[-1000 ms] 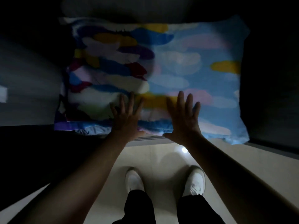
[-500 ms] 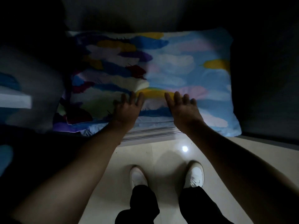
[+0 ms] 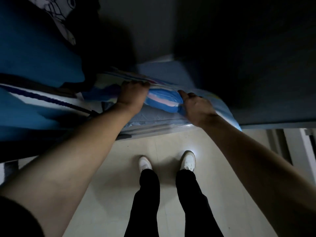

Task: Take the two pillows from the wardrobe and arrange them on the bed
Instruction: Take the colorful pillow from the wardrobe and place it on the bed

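Observation:
A pillow [image 3: 162,100] with blue, pink and white patches lies at the bottom of the dark wardrobe, its front edge bulging between my hands. My left hand [image 3: 131,94] is clenched over the pillow's top edge. My right hand [image 3: 196,106] grips the front edge a little to the right, fingers tucked into the fabric. A second layer of pale blue fabric [image 3: 150,117] lies under the pillow; whether it is the second pillow is unclear. The rest of the pillow fades into the dark at the back.
Blue fabric with dark and white stripes [image 3: 39,100] and a patterned cloth [image 3: 63,19] fill the left. The wardrobe's metal sliding track [image 3: 153,129] runs along the tiled floor [image 3: 119,185]. My white shoes [image 3: 188,161] stand close to it. A dark wardrobe panel [image 3: 256,65] stands on the right.
Both hands went from lying flat and open on the pillow to clenching its front edge. The pillow is bunched up, and the view has tilted so it appears edge-on.

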### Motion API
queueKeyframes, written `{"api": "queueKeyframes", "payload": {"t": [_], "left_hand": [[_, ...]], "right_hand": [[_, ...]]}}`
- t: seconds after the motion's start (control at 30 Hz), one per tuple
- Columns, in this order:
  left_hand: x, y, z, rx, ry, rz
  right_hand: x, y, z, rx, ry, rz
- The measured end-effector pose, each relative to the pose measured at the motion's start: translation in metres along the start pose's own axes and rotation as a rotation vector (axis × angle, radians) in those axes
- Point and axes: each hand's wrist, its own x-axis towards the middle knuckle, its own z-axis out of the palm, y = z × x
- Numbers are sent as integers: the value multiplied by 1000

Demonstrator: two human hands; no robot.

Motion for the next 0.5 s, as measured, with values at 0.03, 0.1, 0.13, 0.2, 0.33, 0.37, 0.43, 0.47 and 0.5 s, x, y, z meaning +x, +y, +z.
{"api": "queueKeyframes", "payload": {"t": [0.03, 0.1, 0.13, 0.2, 0.33, 0.37, 0.43, 0.47, 0.5], "left_hand": [[-8, 7, -9, -14, -6, 11], [-23, 19, -25, -40, -17, -2], [-30, 24, -34, -54, -24, -15], [-41, 34, -50, -108, -40, -30], [-61, 50, -78, -131, -42, -32], [-67, 53, -84, -125, -44, -33], [-77, 59, -96, -115, -46, -35], [-81, 61, -101, -110, -42, -34], [-87, 62, -106, -106, -34, -23]], "right_hand": [[-14, 2, -5, 35, -12, 7], [-37, 4, -16, 88, -28, 29], [-47, 5, -21, 93, -38, 46], [-67, 8, -31, 102, -68, 78], [-112, 12, -51, 182, -152, 94], [-123, 11, -55, 183, -149, 94], [-144, 6, -58, 139, -117, 108], [-151, 2, -58, 113, -101, 118], [-159, -2, -59, 102, -84, 134]]}}
